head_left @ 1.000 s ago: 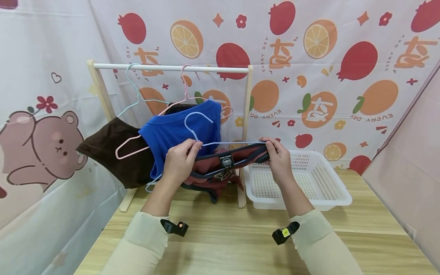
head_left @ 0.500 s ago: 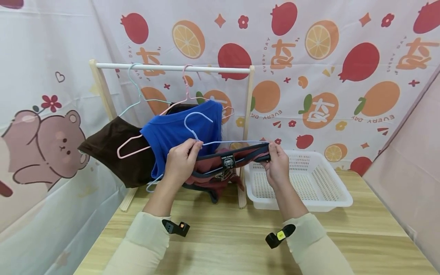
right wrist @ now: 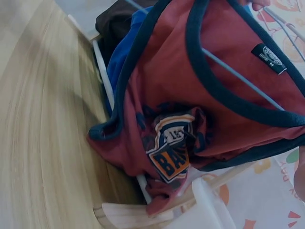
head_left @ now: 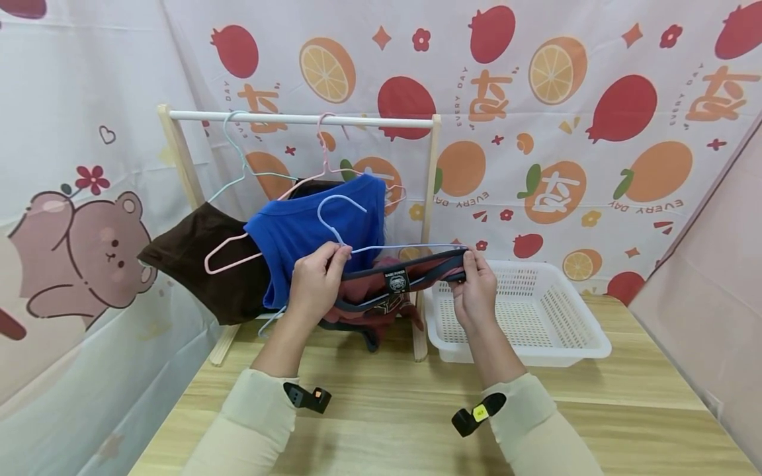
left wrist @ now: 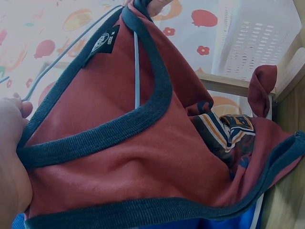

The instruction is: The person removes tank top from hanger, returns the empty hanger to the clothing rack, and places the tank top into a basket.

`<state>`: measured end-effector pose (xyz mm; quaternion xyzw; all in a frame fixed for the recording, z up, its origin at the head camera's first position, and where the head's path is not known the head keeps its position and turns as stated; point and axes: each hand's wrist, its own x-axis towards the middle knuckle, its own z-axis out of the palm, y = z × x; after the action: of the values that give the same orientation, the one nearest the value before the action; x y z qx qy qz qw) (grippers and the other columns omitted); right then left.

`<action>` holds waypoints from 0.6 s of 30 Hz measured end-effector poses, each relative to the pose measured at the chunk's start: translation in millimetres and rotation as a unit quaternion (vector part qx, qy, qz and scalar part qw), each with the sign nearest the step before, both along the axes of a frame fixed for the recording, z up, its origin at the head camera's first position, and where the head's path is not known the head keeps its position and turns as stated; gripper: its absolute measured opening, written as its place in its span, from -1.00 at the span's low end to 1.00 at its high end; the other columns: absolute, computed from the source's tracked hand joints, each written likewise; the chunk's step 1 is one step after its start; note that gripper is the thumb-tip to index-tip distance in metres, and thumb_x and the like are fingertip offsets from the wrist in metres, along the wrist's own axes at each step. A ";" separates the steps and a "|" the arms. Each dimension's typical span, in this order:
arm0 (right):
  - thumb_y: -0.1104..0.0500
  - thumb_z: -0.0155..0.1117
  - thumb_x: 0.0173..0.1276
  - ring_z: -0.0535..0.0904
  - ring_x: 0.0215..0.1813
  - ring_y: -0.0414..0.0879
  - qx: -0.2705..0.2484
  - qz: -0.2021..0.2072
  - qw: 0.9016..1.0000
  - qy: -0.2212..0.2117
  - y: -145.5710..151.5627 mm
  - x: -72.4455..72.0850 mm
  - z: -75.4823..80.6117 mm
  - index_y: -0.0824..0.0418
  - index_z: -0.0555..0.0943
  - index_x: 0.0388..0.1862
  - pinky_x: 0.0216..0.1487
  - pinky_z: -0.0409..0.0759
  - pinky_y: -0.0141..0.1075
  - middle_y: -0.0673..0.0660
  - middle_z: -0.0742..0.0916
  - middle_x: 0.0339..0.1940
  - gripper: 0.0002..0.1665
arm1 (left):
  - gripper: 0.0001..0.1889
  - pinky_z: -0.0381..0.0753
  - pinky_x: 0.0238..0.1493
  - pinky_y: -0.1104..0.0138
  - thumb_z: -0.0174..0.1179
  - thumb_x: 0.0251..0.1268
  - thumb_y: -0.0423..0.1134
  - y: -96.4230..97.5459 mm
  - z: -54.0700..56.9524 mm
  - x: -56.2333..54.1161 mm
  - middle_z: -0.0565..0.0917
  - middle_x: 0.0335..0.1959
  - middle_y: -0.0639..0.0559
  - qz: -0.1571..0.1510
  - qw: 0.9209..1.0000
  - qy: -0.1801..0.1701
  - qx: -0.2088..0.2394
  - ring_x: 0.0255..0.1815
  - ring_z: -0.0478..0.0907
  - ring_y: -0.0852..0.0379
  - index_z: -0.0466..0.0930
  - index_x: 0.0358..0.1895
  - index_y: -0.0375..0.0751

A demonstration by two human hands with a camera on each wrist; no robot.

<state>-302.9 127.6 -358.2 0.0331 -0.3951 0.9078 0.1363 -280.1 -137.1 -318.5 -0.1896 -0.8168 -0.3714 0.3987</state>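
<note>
Between both hands a dark red tank top [left wrist: 119, 176] with navy trim is stretched sideways, its neck label [head_left: 397, 281] facing up. A light blue wire hanger [head_left: 338, 228] runs through it, hook upward. My left hand [head_left: 317, 277] pinches the hanger just below its hook together with the shirt's edge. My right hand [head_left: 476, 287] grips the shirt's shoulder at the hanger's right end. The shirt's printed front [right wrist: 172, 148] sags in folds below, near the rack's foot. The hanger's left end [head_left: 270, 324] pokes out beyond my left wrist.
A wooden rack with a white rail [head_left: 280, 119] stands behind. A blue tank top [head_left: 321, 225] hangs there on a pink hanger [head_left: 325, 152], beside a brown garment [head_left: 208, 264] on a mint hanger [head_left: 242, 155]. At right on the table [head_left: 381, 410] sits a white perforated basket [head_left: 595, 330].
My right hand has shifted slightly left and its forearm has swung inward, still gripping the shirt's shoulder. My left hand keeps its pinch at the hanger's neck. The view has turned slightly.
</note>
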 end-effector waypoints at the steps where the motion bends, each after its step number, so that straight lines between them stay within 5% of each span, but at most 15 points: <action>1: 0.11 -0.02 0.56 0.62 0.12 -0.15 -0.006 0.002 1.000 0.001 -0.4 0.0 0.7 0.27 0.45 0.25 0.08 0.61 -0.31 0.13 0.57 0.28 -0.60 | -0.75 0.43 -0.48 0.25 0.12 0.47 -0.11 0.0 -0.4 -0.5 0.62 -0.57 0.00 0.000 1.000 0.001 0.006 -0.57 0.48 0.11 0.63 -0.36 -0.16; 12: 0.06 -0.09 0.57 0.61 0.16 -0.12 -0.033 0.047 0.998 0.022 -2.9 2.1 4.1 0.25 0.33 0.37 0.05 0.64 -0.30 0.09 0.65 0.06 -0.50 | -0.75 0.35 -0.52 0.32 0.14 0.46 -0.15 -2.3 -2.3 -4.0 0.62 -0.58 -0.01 0.002 0.999 0.018 0.033 -0.62 0.42 0.14 0.63 -0.40 -0.18; 18: 0.10 -0.06 0.57 0.63 0.12 -0.09 -0.027 0.069 0.996 0.041 -3.5 1.9 4.8 0.28 0.40 0.26 0.00 0.66 -0.29 0.08 0.70 -0.06 -0.59 | -0.74 0.34 -0.54 0.31 0.13 0.47 -0.13 -2.1 0.3 -3.1 0.60 -0.61 -0.01 0.012 0.999 0.021 0.034 -0.63 0.41 0.15 0.62 -0.40 -0.16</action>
<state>-301.0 124.2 -353.5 0.0938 -0.3615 0.9232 0.0905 -283.3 -139.3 -318.2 -0.1736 -0.7973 -0.3902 0.4265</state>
